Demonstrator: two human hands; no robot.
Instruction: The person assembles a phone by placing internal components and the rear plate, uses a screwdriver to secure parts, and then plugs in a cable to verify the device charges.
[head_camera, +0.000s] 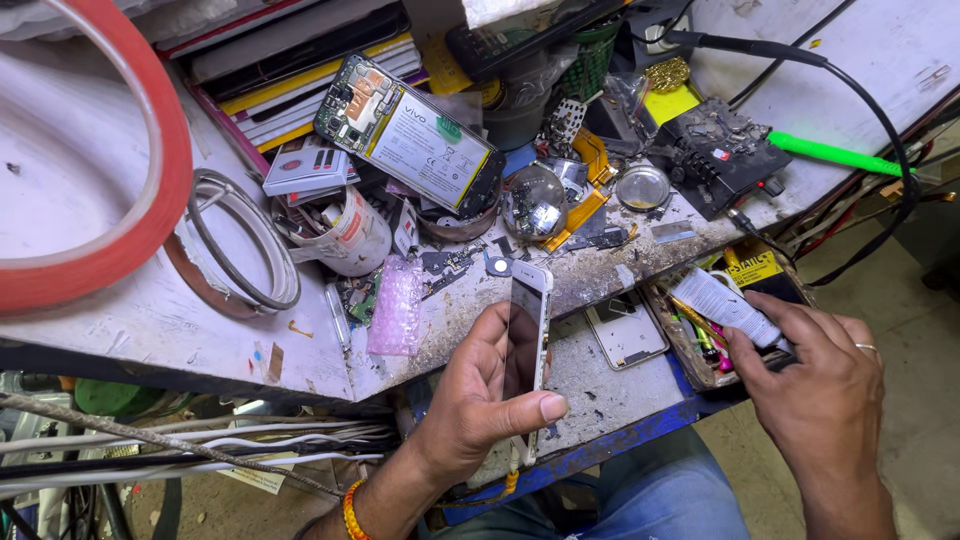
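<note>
Two hands at the workbench's (120, 310) front edge. Left hand (487, 398) grips a white smartphone (527, 340) upright, thumb across its side. Right hand (822, 385), closed on a white tube (724, 306), sits over the open drawer (690, 352) at the front right corner.

Bare forearms; orange bead bracelet (351, 510) on left wrist; ring (865, 347) on right hand (820, 395); blue jeans (660, 495).

Left hand (480, 400) is holding a phone (527, 340) at the bench's near edge; right hand (820, 390) is gripping a tube (725, 305) over the tray (690, 350) to the right. Opened handset (410, 135) is lying far behind.
</note>
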